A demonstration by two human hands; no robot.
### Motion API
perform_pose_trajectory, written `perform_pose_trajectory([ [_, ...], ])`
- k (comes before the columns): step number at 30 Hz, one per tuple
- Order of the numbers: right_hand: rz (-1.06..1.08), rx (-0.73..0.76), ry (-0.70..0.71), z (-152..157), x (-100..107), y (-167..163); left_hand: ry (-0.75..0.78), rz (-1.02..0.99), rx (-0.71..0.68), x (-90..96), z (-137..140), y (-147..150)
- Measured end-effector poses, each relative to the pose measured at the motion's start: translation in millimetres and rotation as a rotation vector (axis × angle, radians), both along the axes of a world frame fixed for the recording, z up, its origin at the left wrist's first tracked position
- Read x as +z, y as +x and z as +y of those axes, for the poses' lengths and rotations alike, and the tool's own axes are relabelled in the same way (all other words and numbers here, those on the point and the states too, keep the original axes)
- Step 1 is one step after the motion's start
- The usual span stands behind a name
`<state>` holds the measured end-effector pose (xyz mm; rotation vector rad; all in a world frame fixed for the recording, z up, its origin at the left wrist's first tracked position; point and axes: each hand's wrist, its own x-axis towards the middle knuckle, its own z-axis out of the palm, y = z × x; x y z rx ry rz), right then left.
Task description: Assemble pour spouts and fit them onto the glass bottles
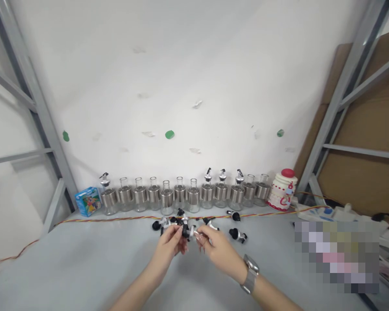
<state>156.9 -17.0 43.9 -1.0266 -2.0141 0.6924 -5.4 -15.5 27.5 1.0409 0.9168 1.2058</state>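
Between my two hands is a black and silver bottle pourer (190,232), gripped from both sides. My left hand (169,246) pinches its black end, and the fingers of my right hand (218,247) close on the silver end. A watch is on my right wrist. Just beyond my fingers lie several loose pourers, partly hidden by the hands. Two more pourers, one farther back (234,215) and one nearer (238,235), rest to the right. Behind them stands a row of glass bottles with steel sleeves (167,199); several carry pourers, the others have bare necks.
A blue picture box (88,201) stands at the row's left end, a cream jar with a red lid (282,190) at its right. A twisted red-yellow wire (123,219) crosses the grey table (94,259). Power strips (330,212) and a blurred-out item lie right. Metal posts flank both sides.
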Motion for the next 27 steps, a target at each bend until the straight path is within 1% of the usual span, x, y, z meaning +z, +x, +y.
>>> perform_pose_trajectory([
  [2, -0.058, -0.010, 0.070, -2, -2, -2, -0.038, 0.020, -0.013, -5.1, 0, 3],
  [4, -0.092, -0.015, 0.113, -5, -4, -4, -0.051, 0.080, -0.017, -9.2, 0, 4],
  [8, -0.152, -0.004, 0.142, -10, -9, -7, -0.085, 0.218, -0.010, -15.3, 0, 6],
  [11, -0.225, 0.000, 0.174, -13, -11, -9, -0.108, 0.203, 0.021, -18.0, -3, 8],
  [15, -0.278, -0.049, 0.226, -16, -16, -13, -0.069, 0.194, 0.086, -16.3, -12, 12],
  [19, -0.220, -0.068, 0.253, -20, -22, -17, 0.011, 0.196, 0.136, -11.0, -20, 13],
  [21, -0.172, -0.065, 0.253, -21, -22, -18, 0.022, 0.192, 0.166, -8.3, -22, 13],
  [23, -0.118, -0.047, 0.228, -22, -18, -19, -0.013, 0.175, 0.201, -5.7, -21, 12],
  [25, -0.077, 0.002, 0.173, -22, -10, -18, -0.050, 0.137, 0.240, -4.1, -19, 9],
  [27, -0.070, 0.070, 0.102, -21, -2, -15, -0.038, 0.095, 0.254, -4.2, -16, 6],
])
